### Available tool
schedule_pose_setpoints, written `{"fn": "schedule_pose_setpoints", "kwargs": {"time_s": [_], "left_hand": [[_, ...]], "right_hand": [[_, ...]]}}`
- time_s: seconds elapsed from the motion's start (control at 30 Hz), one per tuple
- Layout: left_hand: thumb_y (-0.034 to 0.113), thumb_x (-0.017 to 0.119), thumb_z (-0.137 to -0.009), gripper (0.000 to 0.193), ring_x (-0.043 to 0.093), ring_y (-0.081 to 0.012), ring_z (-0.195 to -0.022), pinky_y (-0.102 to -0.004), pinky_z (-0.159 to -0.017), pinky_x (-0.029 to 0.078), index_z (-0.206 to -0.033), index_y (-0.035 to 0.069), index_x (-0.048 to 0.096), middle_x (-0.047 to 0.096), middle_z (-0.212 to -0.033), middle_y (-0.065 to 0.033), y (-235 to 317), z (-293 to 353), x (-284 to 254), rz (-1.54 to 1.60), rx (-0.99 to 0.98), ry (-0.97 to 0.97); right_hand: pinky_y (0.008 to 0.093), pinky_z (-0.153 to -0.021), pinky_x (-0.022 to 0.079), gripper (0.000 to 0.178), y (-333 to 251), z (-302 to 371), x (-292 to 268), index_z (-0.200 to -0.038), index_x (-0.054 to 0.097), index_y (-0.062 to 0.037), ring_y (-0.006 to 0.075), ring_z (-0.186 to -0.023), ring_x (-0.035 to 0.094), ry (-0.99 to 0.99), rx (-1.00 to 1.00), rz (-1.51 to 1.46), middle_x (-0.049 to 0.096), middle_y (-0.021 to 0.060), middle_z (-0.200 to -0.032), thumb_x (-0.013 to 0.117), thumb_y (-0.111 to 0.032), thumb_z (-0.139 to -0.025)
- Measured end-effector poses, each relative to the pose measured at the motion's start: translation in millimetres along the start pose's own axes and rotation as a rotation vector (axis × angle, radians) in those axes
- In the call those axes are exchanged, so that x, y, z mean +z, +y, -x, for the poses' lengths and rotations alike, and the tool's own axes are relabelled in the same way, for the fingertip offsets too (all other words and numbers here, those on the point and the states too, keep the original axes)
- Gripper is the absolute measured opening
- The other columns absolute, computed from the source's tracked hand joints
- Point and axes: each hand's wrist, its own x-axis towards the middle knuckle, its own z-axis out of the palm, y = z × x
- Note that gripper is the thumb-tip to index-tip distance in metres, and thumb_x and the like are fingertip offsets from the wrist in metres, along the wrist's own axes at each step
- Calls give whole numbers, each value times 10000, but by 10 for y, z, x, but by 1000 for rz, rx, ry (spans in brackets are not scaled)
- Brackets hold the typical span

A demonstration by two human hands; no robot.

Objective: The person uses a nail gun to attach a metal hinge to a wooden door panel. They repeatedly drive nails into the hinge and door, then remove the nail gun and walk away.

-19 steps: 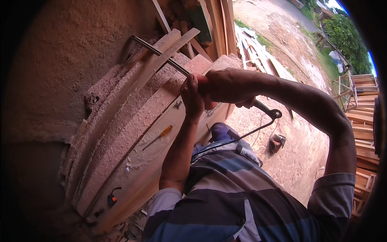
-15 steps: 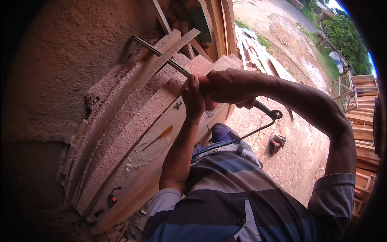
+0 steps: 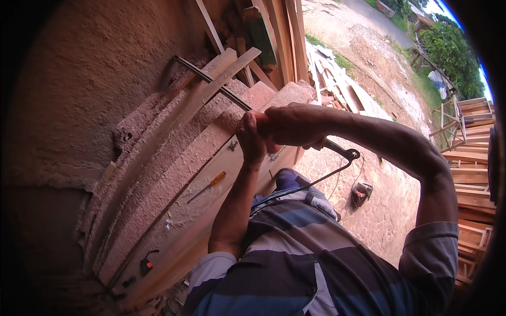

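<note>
Close together over the stacked timber, both hands are closed. My left hand (image 3: 250,138) wraps a red-orange part (image 3: 260,119) at the near end of a long dark grooved bar (image 3: 211,81), which runs up and left across a narrow plank. My right hand (image 3: 295,124) grips the same red-orange part from the right; its fingers hide most of it. Below my right wrist a dark curved piece (image 3: 338,147) sticks out, ending in a star-shaped mark. From that end a thin dark line (image 3: 331,171) runs back towards my waist; I cannot tell whether it is rod or cord.
A yellow-handled screwdriver (image 3: 216,179) and a black-and-orange tape measure (image 3: 146,263) lie on dusty boards (image 3: 179,203). On the ground at the right sits a red-and-dark power tool (image 3: 361,194). Timber (image 3: 472,184) is stacked at far right; a rough wall (image 3: 79,95) stands left.
The whole view has shifted slightly, so the boards appear lower. The dark curved piece and my right arm have moved a little left. Both hands keep their hold.
</note>
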Motion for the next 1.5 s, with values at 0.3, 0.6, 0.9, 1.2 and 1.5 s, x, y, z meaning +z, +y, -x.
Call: {"fn": "schedule_pose_setpoints", "kwargs": {"time_s": [0.3, 0.6, 0.9, 1.2, 1.5], "left_hand": [[668, 327, -1042, 757, 564, -208, -1254, -377, -1078, 449, -1320, -6, 529, 576, -1313, -172, -84, -506, -58, 316, 95, -471], [564, 756, -830, 857, 652, -373, -1185, -455, -998, 515, -1415, -6, 496, 668, -1241, -259, -980, 245, -459, -1083, -97, -545], [585, 709, -869, 655, 703, -374, -1047, -476, -905, 544, -1245, 53, 639, 728, -1095, -205, -967, 249, -272, -1235, -158, -506], [750, 384, -983, 880, 489, -220, -1343, -389, -1145, 366, -1468, 18, 445, 515, -1449, -132, -547, -467, 117, 38, 42, -567], [593, 352, -1072, 679, 686, -173, -949, -334, -849, 564, -1128, -2, 673, 707, -1018, -93, -186, -465, 724, 137, 13, -345]], "right_hand": [[315, -442, 533, 258, 8, 313, -287, -982, 692, -81, 167, -538, 675, 232, 126, -29, 663, 73, -752, 597, -322, -978], [338, -405, 535, 367, 254, 525, -418, -1126, 628, -93, 176, -466, 607, 387, 138, -122, 638, 124, -765, 519, -425, -1015], [315, -372, 476, 339, 309, 560, -442, -1019, 668, -99, 150, -426, 550, 304, 108, -161, 575, 85, -679, 511, -400, -1012], [293, -339, 417, 353, 376, 548, -394, -911, 708, -104, 125, -386, 493, 272, 135, -173, 513, 45, -592, 504, -374, -1009], [284, -323, 405, 307, 558, 424, -364, -859, 741, -119, 114, -370, 478, 264, 145, -182, 493, 28, -556, 537, -316, -976]]}}
